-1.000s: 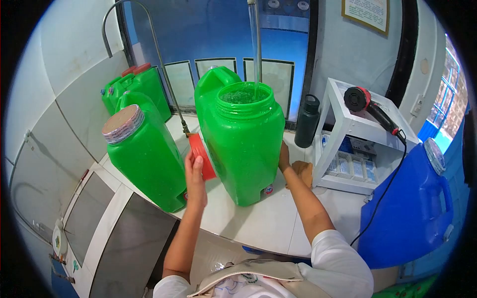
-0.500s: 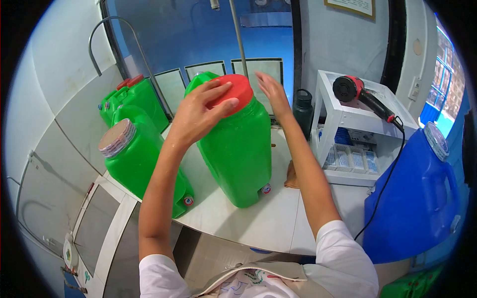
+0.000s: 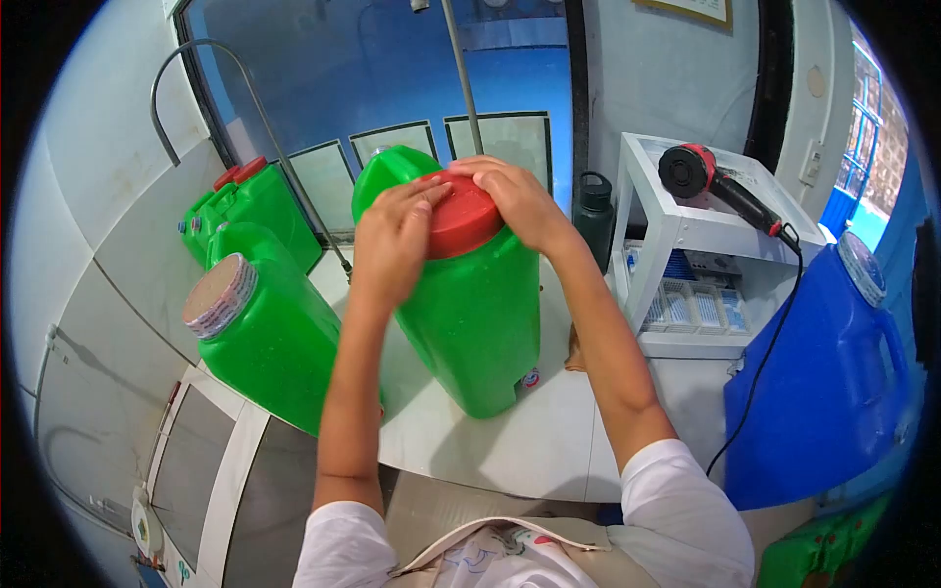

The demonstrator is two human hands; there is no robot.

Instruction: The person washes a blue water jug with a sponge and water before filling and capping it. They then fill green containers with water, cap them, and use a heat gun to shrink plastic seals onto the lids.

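Note:
A tall green container (image 3: 475, 323) stands on the white counter (image 3: 549, 441) in front of me, with a wide red cap (image 3: 465, 218) on its top. My left hand (image 3: 390, 235) is closed round the left side of the cap, its edge slightly blurred. My right hand (image 3: 513, 201) curves over the cap's right rear edge, fingers bent against it. The cap's back edge is partly hidden under the fingers. Close behind it rises a green handle part (image 3: 402, 169).
Left are a green container with a taped cap (image 3: 223, 294) and red-capped green containers (image 3: 265, 201). Right are a dark bottle (image 3: 593, 218), a white shelf (image 3: 676, 230) with a heat gun (image 3: 720, 186), its hanging cord, and a blue container (image 3: 814, 377). A curved metal pipe (image 3: 257, 98) stands behind.
My right hand has come down from the air onto the cap. My left hand has shifted to the cap's left side. The view has moved slightly.

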